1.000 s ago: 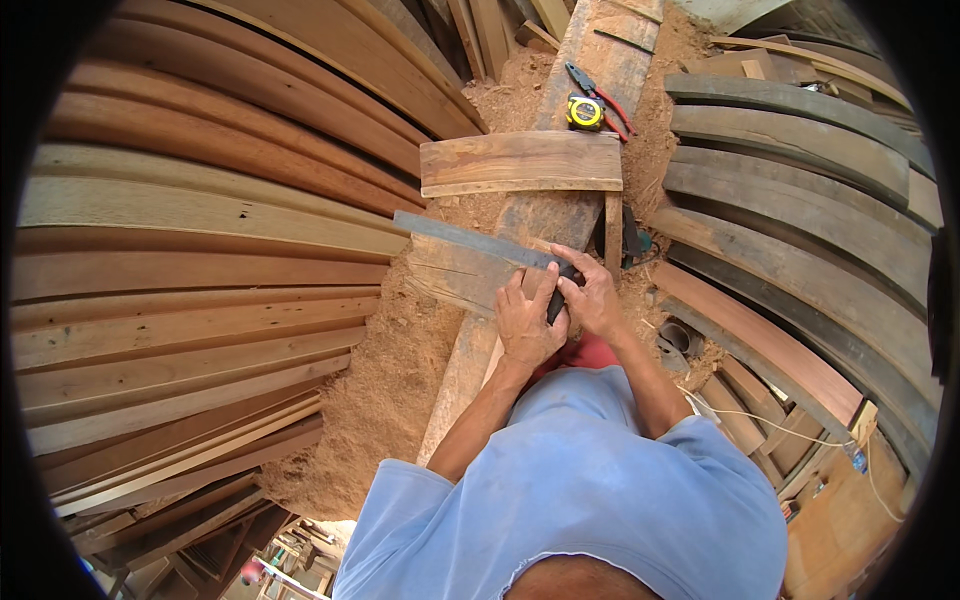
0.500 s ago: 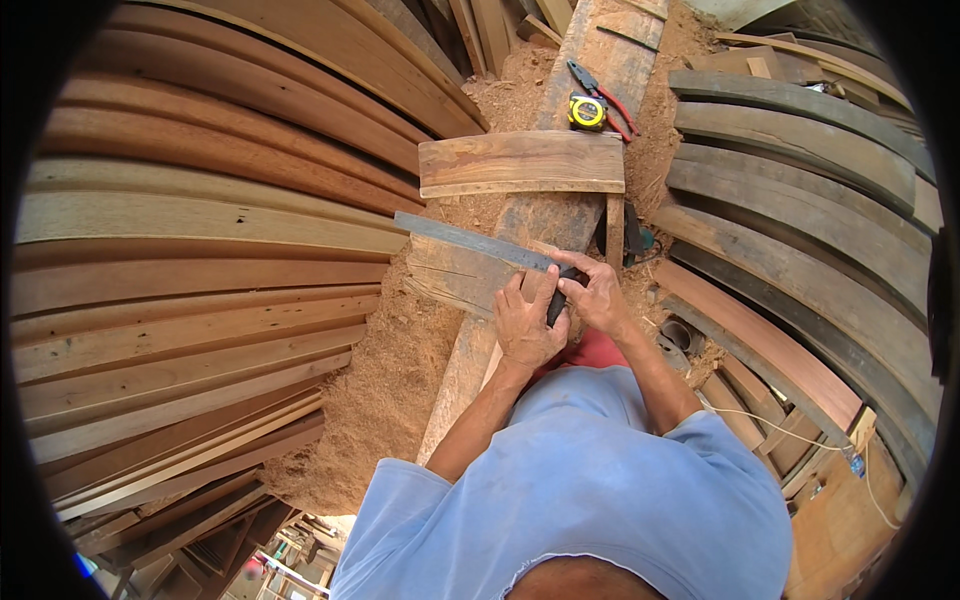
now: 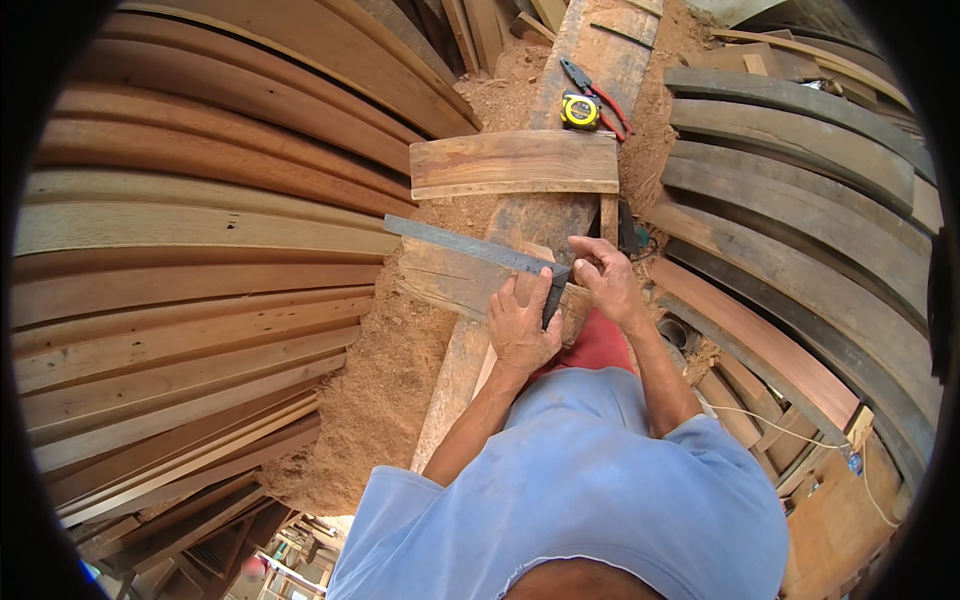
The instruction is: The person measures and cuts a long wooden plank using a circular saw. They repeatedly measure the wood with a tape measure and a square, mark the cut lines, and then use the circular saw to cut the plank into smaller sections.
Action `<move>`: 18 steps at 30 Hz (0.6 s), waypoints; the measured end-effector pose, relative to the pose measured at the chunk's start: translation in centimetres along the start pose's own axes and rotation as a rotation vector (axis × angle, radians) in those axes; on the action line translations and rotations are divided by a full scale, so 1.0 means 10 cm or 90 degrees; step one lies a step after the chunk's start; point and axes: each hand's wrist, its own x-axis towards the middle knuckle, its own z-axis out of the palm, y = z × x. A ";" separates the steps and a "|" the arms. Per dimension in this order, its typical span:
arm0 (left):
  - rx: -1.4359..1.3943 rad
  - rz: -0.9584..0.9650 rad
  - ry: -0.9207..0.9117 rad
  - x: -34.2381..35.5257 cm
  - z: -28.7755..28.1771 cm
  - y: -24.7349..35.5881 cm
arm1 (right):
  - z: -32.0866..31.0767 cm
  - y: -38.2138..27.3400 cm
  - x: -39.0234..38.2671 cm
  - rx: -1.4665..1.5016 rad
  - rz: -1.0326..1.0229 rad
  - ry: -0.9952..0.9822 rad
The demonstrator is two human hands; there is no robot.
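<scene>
A metal try square [image 3: 455,241] lies slantwise over a piece of wood [image 3: 437,275], its long blade reaching to the left. My left hand [image 3: 522,328] grips the square near its dark stock, thumb and fingers pressing on it. Just right of the square's corner is my right hand [image 3: 612,288], its fingers curled together in a pinch. Whatever those fingers hold, if anything, is too small to make out. Beyond the square, a curved wooden board [image 3: 515,163] rests across a worn plank [image 3: 570,215].
A yellow tape measure [image 3: 580,111] and red-handled pliers [image 3: 602,98] lie behind the curved board. Long timber boards [image 3: 190,225] are stacked on the left, with more curved boards [image 3: 800,190] on the right. Sawdust [image 3: 375,400] covers the ground.
My right hand has drawn back to the right, off the square's corner, and its fingers have curled. My left hand stays on the square.
</scene>
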 end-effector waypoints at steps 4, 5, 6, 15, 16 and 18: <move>0.015 -0.006 -0.015 0.01 0.00 0.00 | 0.12 -0.02 0.11 -0.092 -0.116 -0.070; 0.020 -0.009 -0.018 0.00 0.01 0.00 | 0.15 0.00 0.15 -0.103 -0.148 -0.096; 0.025 -0.014 -0.020 0.00 0.01 0.01 | 0.18 0.01 0.19 -0.114 -0.180 -0.123; 0.026 -0.037 -0.033 0.01 -0.05 0.06 | 0.15 -0.05 0.23 -0.032 -0.145 -0.133; 0.028 -0.035 -0.029 0.01 -0.04 0.06 | 0.15 -0.09 0.24 -0.073 -0.141 -0.098; 0.031 -0.030 -0.023 0.00 -0.02 0.05 | 0.21 -0.04 0.23 -0.097 -0.145 -0.150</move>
